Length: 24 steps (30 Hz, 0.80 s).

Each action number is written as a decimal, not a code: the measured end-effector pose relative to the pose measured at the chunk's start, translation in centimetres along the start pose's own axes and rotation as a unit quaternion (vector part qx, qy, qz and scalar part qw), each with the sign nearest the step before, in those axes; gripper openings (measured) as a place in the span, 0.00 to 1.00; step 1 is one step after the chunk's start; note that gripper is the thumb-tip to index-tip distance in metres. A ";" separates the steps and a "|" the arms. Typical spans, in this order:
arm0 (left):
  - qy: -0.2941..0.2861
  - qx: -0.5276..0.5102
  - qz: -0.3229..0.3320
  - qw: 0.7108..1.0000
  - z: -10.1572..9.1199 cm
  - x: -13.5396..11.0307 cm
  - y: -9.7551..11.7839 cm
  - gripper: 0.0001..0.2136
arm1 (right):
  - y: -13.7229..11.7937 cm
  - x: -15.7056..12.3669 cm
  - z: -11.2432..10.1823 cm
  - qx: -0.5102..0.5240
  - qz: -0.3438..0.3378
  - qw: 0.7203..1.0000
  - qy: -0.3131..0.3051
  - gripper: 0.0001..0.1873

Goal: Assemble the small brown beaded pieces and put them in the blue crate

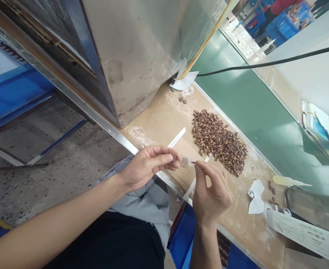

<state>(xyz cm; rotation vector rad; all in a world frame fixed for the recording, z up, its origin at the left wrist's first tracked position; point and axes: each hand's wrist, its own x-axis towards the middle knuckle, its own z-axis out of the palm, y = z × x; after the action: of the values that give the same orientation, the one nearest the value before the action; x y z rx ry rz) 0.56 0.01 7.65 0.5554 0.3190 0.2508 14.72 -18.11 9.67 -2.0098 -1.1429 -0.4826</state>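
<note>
Brown-and-gold parts are lying in one dense heap on the bench, beyond the two working hands. The left hand is reaching in over the bench's near edge; its grip is closing thumb against fingers on a small brown piece, partly hidden by the fingertips. The right hand is facing it from just beside the heap; its grip is pinching a small dark piece between thumb and forefinger. A clear piece is showing in the gap between the hands; from where I am standing, I cannot tell which grip is supporting it.

A white strip is running along the surface near the left hand. Two dark discs are resting side by side beyond it, near a clear plastic item. To the right, a crumpled white paper is lying near a pale yellow bottle, whose narrow nozzle is pointing away from the heap. A metal cabinet is standing at the left, and a black cable is crossing in front of the green panel.
</note>
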 end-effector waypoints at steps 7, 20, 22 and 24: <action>0.015 0.012 -0.015 1.000 0.3 -0.1 0.2 0.08 | -0.9 -0.1 0.0 0.076 0.093 0.992 0.044 0.03; -0.008 -0.036 -0.077 0.996 3.6 -0.2 -0.8 0.13 | -2.2 2.1 -2.7 0.590 0.509 0.626 0.035 0.18; -0.017 -0.035 -0.084 0.996 4.0 -0.1 -0.9 0.12 | -2.8 2.2 -3.0 0.618 0.525 0.583 0.040 0.18; -0.027 -0.034 -0.084 0.996 4.4 -0.1 -0.9 0.10 | -3.3 2.1 -3.0 0.628 0.539 0.559 0.042 0.19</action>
<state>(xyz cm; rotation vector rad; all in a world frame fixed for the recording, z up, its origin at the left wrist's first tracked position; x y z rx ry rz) 2.18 -2.88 10.72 0.4654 0.3024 0.0838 13.18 -18.26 14.31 -0.9231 0.1501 0.7379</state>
